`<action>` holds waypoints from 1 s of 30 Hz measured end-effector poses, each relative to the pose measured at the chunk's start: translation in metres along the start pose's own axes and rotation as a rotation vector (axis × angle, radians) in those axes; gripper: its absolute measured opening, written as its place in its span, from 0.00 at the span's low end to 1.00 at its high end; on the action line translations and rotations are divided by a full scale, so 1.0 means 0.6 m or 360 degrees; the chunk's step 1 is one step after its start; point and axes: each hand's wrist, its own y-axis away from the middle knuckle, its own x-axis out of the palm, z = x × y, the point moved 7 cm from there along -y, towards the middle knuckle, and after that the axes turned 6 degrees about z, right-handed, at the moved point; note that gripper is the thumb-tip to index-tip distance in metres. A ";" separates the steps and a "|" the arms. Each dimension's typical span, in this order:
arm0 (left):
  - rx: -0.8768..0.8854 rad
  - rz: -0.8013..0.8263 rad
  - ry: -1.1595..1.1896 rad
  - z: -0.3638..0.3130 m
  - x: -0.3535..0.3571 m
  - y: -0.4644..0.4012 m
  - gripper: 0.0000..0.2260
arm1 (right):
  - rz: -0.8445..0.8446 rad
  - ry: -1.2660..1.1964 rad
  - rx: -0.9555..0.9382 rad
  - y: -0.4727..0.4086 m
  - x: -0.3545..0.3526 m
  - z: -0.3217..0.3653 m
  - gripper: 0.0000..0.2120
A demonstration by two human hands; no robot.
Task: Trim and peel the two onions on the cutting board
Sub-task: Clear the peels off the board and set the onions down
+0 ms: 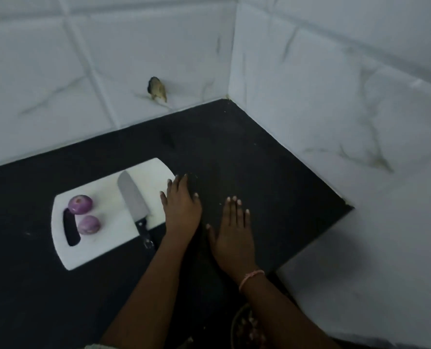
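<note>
We see 2 purple onions lying near the handle slot of a white cutting board (101, 248) on the black counter (259, 152): the far onion (80, 204) and the near onion (89, 224), close together. A knife (133, 200) lies across the board, blade on the board, its black handle over the near edge. Our left hand (181, 210) lies flat, fingers straight, at the board's right edge. Our right hand (233, 235) rests flat on the counter, fingers spread, holding nothing.

Black counter (247, 152) w/ white cutting board (101, 245), both hands flat.
</note>
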 end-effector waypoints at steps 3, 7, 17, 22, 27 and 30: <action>-0.0060 0.0168 -0.0043 0.025 0.010 -0.022 0.27 | 0.0041 0.0126 -0.0070 -0.058 0.018 0.019 0.35; -0.0066 0.0192 -0.0060 0.039 0.011 -0.032 0.27 | 0.0235 0.0220 -0.0203 -0.142 0.036 0.050 0.34; -0.0080 0.0161 0.0056 0.048 0.016 -0.036 0.26 | 0.0420 0.0141 -0.0674 -0.208 0.025 0.098 0.24; -0.0091 0.0191 0.0009 0.040 0.010 -0.030 0.28 | 0.0448 0.0127 -0.0695 -0.161 -0.012 0.092 0.21; -0.0102 0.0209 -0.0011 0.035 0.008 -0.029 0.27 | 0.0436 0.0337 -0.0686 -0.142 -0.030 0.082 0.09; -0.0107 0.0213 -0.0003 0.033 0.008 -0.030 0.27 | 0.0414 0.0405 -0.0653 -0.139 -0.036 0.087 0.05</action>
